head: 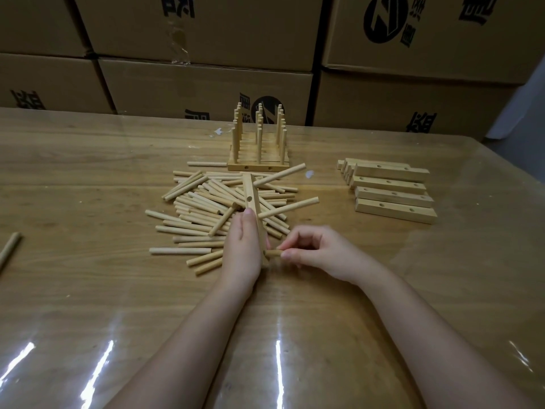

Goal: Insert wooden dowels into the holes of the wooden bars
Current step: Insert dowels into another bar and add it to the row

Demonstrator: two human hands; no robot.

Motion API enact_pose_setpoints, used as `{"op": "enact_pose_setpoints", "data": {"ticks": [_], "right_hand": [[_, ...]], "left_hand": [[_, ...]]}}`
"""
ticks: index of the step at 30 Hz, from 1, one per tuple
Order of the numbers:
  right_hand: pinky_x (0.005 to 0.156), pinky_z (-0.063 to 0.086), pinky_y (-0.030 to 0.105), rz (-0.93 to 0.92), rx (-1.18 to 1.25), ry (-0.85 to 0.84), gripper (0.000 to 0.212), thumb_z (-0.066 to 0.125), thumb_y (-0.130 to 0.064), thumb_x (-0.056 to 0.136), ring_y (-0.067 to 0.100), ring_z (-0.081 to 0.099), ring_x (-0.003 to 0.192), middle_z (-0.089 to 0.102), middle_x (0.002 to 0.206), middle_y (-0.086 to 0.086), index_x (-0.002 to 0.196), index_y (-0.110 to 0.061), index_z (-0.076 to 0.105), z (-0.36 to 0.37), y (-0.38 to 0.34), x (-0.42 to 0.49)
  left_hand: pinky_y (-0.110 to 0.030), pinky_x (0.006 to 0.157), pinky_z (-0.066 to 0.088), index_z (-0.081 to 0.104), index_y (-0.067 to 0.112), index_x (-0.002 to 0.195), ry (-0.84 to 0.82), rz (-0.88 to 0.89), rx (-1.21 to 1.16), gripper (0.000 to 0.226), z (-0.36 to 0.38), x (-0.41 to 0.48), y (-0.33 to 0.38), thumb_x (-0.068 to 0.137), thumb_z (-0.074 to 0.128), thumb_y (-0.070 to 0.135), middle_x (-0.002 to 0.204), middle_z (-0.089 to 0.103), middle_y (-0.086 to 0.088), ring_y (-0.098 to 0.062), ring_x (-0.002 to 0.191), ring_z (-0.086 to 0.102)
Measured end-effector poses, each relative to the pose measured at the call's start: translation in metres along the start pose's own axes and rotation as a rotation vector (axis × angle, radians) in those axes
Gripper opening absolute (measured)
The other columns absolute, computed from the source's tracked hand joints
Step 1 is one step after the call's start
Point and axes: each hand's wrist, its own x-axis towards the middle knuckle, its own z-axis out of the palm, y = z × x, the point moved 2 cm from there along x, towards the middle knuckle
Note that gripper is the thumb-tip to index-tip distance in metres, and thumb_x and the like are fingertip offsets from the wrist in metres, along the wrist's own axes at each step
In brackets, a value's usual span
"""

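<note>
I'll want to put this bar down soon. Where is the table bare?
Bare table lies left, between the loose dowel pile and the stray dowel at the edge; also right of the pile, before the empty bars, and at both near corners. The centre is crowded: pile, then finished bars behind it.
</note>
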Motion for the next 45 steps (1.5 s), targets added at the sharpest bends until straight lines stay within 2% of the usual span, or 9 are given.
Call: {"op": "enact_pose_setpoints", "data": {"ticks": [4, 8, 12, 17, 24, 29, 34, 41, 45], "right_hand": [[0.069, 0.049, 0.019, -0.001, -0.088, -0.004, 0.009, 0.066, -0.020, 0.083, 0.005, 0.062, 0.074, 0.067, 0.079, -0.010, 0.084, -0.029, 0.066, -0.002, -0.003, 0.000], [0.079, 0.051, 0.037, 0.001, -0.200, 0.011, 0.003, 0.067, -0.024, 0.082, 0.019, 0.062, 0.082, 0.067, 0.084, -0.003, 0.082, -0.027, 0.066, -0.004, -0.012, 0.001], [0.077, 0.050, 0.042, 0.001, -0.381, 0.023, 0.003, 0.067, -0.031, 0.081, 0.012, 0.058, 0.076, 0.064, 0.078, -0.009, 0.078, -0.030, 0.065, -0.005, -0.027, 0.004], [0.067, 0.047, 0.033, 0.011, -0.657, 0.044, 0.006, 0.064, -0.036, 0.082, 0.001, 0.053, 0.071, 0.059, 0.071, -0.018, 0.077, -0.034, 0.062, -0.002, -0.044, 0.002], [0.066, 0.046, 0.031, -0.041, -0.918, 0.064, 0.013, 0.059, -0.037, 0.086, 0.009, 0.055, 0.079, 0.065, 0.082, -0.013, 0.076, -0.034, 0.051, 0.008, -0.063, 0.000], [0.057, 0.030, 0.030, -0.065, -0.988, 0.073, 0.015, 0.055, -0.036, 0.089, 0.011, 0.047, 0.072, 0.056, 0.074, -0.014, 0.077, -0.034, 0.045, 0.013, -0.064, -0.001], [0.061, 0.034, 0.030, -0.064, -0.992, 0.078, 0.014, 0.053, -0.036, 0.089, 0.015, 0.052, 0.076, 0.063, 0.081, -0.011, 0.078, -0.035, 0.045, 0.015, -0.064, -0.001], [0.060, 0.039, 0.031, -0.045, -0.900, 0.119, 0.013, 0.055, -0.035, 0.088, 0.012, 0.049, 0.068, 0.048, 0.063, -0.015, 0.078, -0.034, 0.047, 0.015, -0.054, -0.002], [0.059, 0.036, 0.029, -0.012, -0.848, 0.135, 0.014, 0.059, -0.035, 0.085, 0.008, 0.048, 0.069, 0.048, 0.063, -0.019, 0.075, -0.034, 0.050, 0.014, -0.051, 0.002]], "left_hand": [[-0.032, 0.061, 0.038, 0.053, 0.010, 0.080, -0.004, 0.028, 0.017, 0.039, 0.001, -0.001, 0.000, 0.101, 0.030, 0.033, 0.052, 0.052, 0.006, -0.007, 0.053, 0.049], [-0.034, 0.064, 0.040, 0.052, 0.012, 0.077, 0.020, 0.032, -0.008, 0.038, 0.000, 0.000, 0.000, 0.101, 0.030, 0.032, 0.056, 0.052, 0.004, -0.013, 0.058, 0.050], [-0.033, 0.062, 0.039, 0.050, 0.016, 0.073, 0.044, 0.016, -0.057, 0.036, -0.001, 0.001, -0.001, 0.101, 0.030, 0.028, 0.054, 0.050, 0.005, -0.015, 0.057, 0.048], [-0.022, 0.056, 0.037, 0.048, 0.017, 0.074, 0.048, 0.061, -0.031, 0.034, 0.000, 0.001, -0.003, 0.101, 0.031, 0.027, 0.059, 0.047, 0.007, 0.001, 0.051, 0.044], [-0.009, 0.051, 0.034, 0.049, 0.015, 0.075, 0.074, 0.102, -0.066, 0.033, 0.000, 0.002, -0.004, 0.102, 0.031, 0.022, 0.063, 0.046, 0.006, 0.008, 0.050, 0.043], [0.001, 0.052, 0.034, 0.051, 0.025, 0.075, 0.083, 0.088, -0.090, 0.033, 0.000, 0.003, -0.006, 0.102, 0.032, 0.024, 0.069, 0.049, 0.011, 0.018, 0.052, 0.046], [-0.002, 0.055, 0.036, 0.051, 0.027, 0.073, 0.105, 0.076, -0.094, 0.034, 0.001, 0.003, -0.006, 0.102, 0.033, 0.025, 0.068, 0.051, 0.011, 0.019, 0.053, 0.047], [-0.009, 0.054, 0.036, 0.049, 0.024, 0.071, 0.110, 0.091, -0.078, 0.035, 0.001, 0.003, -0.007, 0.102, 0.032, 0.024, 0.062, 0.047, 0.011, 0.013, 0.050, 0.045], [-0.004, 0.050, 0.035, 0.049, 0.024, 0.071, 0.144, 0.083, -0.081, 0.035, 0.001, 0.003, -0.006, 0.101, 0.032, 0.024, 0.063, 0.047, 0.010, 0.012, 0.048, 0.045]]}}
